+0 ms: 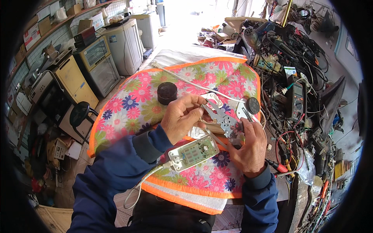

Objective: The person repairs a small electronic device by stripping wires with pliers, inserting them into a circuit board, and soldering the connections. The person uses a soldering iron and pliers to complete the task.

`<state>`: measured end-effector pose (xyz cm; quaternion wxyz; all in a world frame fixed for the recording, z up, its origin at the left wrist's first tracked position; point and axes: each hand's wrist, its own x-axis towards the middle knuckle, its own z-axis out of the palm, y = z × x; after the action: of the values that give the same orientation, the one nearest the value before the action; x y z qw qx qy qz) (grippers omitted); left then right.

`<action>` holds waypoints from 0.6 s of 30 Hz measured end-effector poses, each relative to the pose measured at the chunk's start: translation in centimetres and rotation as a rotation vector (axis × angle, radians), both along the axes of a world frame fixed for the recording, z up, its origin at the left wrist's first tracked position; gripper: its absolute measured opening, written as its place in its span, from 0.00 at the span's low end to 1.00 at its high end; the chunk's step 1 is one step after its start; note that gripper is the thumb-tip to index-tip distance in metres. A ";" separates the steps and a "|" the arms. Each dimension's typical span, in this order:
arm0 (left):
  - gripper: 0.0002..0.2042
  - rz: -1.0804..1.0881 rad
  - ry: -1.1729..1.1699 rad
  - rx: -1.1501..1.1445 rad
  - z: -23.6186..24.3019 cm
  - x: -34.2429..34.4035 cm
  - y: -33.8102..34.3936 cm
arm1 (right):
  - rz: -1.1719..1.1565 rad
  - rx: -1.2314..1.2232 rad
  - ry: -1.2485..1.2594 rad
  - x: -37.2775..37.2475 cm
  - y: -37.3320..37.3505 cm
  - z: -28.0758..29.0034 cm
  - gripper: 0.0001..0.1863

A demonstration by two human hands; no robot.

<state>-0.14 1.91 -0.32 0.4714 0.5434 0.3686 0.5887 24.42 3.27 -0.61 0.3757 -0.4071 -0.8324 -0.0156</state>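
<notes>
My right hand (248, 147) grips a flat grey metal wire stripper (225, 121) with holes through its jaws. The jaws point up and left toward my left hand (184, 116). My left hand is closed, thumb and fingertips pinched together beside the jaw tips; what they hold is too small to make out. Below the hands lies an opened white plastic casing (194, 154) showing a green circuit board, a white cable (153, 171) running from its left end. Behind the stripper are a white plastic part (213, 99) and a dark round knob-like disc (252, 105).
A flowered cloth with orange edging (136, 112) covers the work surface. On it stand a dark round tin (167, 93) and a white cord (194, 82). At right, tangled cables (299, 50), a multimeter (297, 99) and red-handled probes (278, 166) crowd the bench. Appliances line the left wall.
</notes>
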 end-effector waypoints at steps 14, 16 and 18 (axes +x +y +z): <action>0.11 -0.027 0.054 -0.014 -0.6 -0.4 0.1 | 0.021 -0.006 -0.016 0.0 -0.1 0.1 0.35; 0.11 -0.026 0.052 -0.021 -0.5 -0.4 0.1 | 0.021 -0.001 -0.025 0.0 -0.1 0.2 0.35; 0.10 -0.020 0.060 -0.025 -0.4 -0.4 0.1 | 0.019 0.000 -0.031 0.0 -0.1 0.2 0.36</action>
<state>-0.53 1.97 -0.73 0.4725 0.5588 0.3844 0.5627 24.40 3.17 -0.42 0.3629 -0.3988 -0.8420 -0.0181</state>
